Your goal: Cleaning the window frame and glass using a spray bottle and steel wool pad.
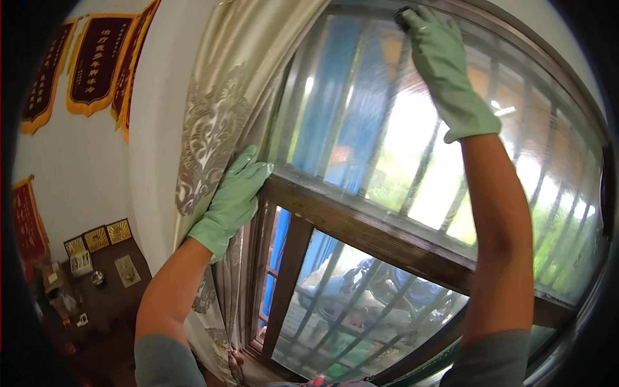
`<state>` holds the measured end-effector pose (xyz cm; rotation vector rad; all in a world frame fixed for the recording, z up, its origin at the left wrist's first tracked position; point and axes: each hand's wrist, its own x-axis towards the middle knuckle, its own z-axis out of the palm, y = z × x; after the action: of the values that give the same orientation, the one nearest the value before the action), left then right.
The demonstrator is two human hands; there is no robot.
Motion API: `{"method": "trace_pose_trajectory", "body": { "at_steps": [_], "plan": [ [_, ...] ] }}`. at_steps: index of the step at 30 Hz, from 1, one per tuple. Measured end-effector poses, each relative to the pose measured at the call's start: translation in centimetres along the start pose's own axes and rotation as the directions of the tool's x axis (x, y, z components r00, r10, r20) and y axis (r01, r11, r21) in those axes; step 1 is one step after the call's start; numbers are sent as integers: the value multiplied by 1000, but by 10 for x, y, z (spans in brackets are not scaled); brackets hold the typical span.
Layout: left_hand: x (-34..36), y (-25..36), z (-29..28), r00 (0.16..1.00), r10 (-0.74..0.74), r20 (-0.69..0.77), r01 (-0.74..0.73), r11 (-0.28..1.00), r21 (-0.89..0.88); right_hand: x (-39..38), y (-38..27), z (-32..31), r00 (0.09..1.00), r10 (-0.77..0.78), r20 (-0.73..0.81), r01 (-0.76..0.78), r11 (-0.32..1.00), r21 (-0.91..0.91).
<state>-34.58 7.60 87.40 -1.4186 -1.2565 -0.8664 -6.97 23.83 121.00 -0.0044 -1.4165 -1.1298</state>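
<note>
Both hands wear pale green rubber gloves. High up, my right hand (pixel 442 71) is closed on a small dark scrubbing pad (pixel 405 18), pressed to the top of the upper window pane (pixel 412 129). The pad's exact kind is hard to make out. Hazy smears cover that glass. My left hand (pixel 232 200) lies against the edge of the beige patterned curtain (pixel 222 109), fingers stretched out toward the left end of the brown window crossbar (pixel 374 232). Its fingertips reach the frame; part of its palm side is hidden.
Below the crossbar is a lower pane (pixel 361 303), with bars and cluttered objects behind it. Red, gold-edged pennants (pixel 100 64) hang on the left wall. A dark table (pixel 116 290) at lower left bears gold plaques (pixel 97 238) and small items.
</note>
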Motion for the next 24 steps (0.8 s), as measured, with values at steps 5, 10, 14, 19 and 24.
{"method": "trace_pose_trajectory", "body": {
  "at_steps": [5, 10, 14, 19, 24],
  "plan": [
    [-2, -7, 16, 999, -32, -3, 31, 992, -125, -98, -55, 4, 953, -301, 45, 233, 817, 527],
    [-12, -16, 12, 998, -56, -10, 54, 993, -103, -162, -83, -80, 850, -470, 239, 326, 825, 462],
    [-13, -9, 1, 996, -84, 20, 84, 996, -32, -125, 65, -110, 997, 0, -77, 21, 960, 280],
    [-5, -9, 20, 997, -66, 27, 66, 998, -15, -202, 285, -280, 635, 700, -327, -710, 695, 109],
    [-9, -24, 28, 998, -2, -63, 2, 1000, -8, -208, 285, -266, 853, 328, -405, -461, 839, -290]
  ]
}}
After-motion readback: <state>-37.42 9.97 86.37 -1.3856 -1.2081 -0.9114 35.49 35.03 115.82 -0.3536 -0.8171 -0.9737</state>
